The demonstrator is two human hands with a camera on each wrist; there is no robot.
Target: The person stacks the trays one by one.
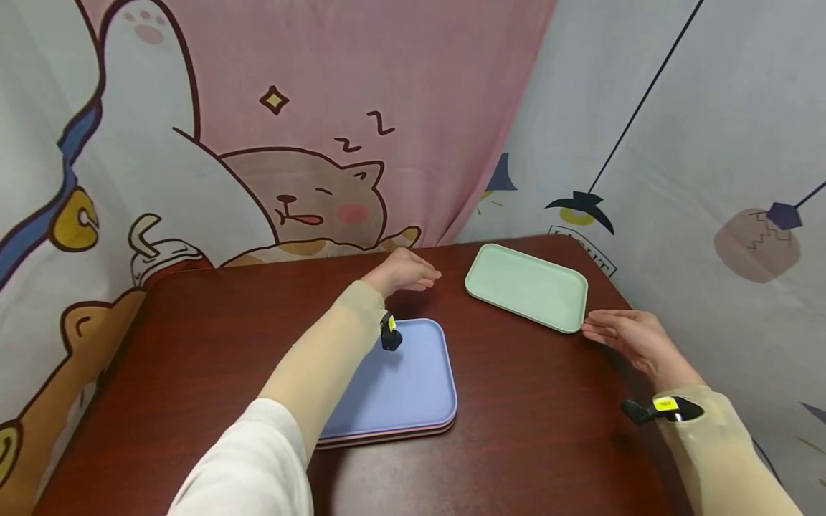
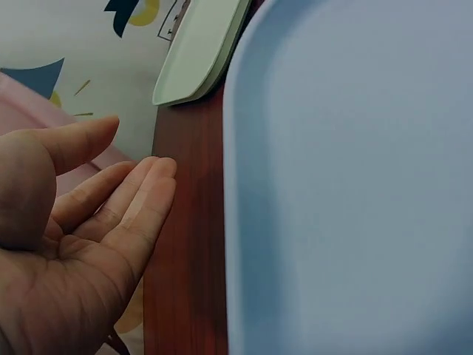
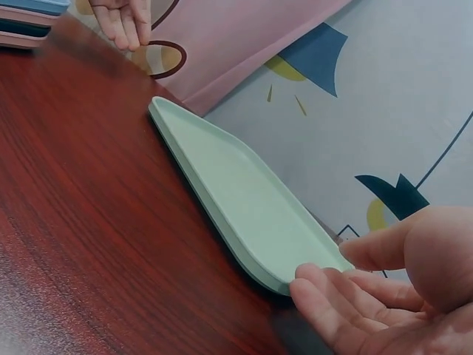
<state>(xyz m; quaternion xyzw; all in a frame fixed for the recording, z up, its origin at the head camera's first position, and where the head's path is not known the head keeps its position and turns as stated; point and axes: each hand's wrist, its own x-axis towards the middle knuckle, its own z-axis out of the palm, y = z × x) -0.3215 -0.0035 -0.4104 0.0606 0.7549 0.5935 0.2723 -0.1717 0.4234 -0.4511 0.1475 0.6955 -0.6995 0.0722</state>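
A light green rectangular tray lies at the far right of the table. At its near right corner is my right hand, fingers extended and loosely bent. In the right wrist view, the fingertips meet or nearly meet the tray's rim; contact is hard to tell. My left hand hovers past the far edge of a blue tray, holding nothing, its fingers extended with the palm turned to the right. The blue tray tops a stack, and my left forearm covers its left part.
Pinkish and dark tray edges show under the blue tray. The dark red wooden table meets a patterned cloth at the back and on the right. Black wrist cameras sit on both forearms.
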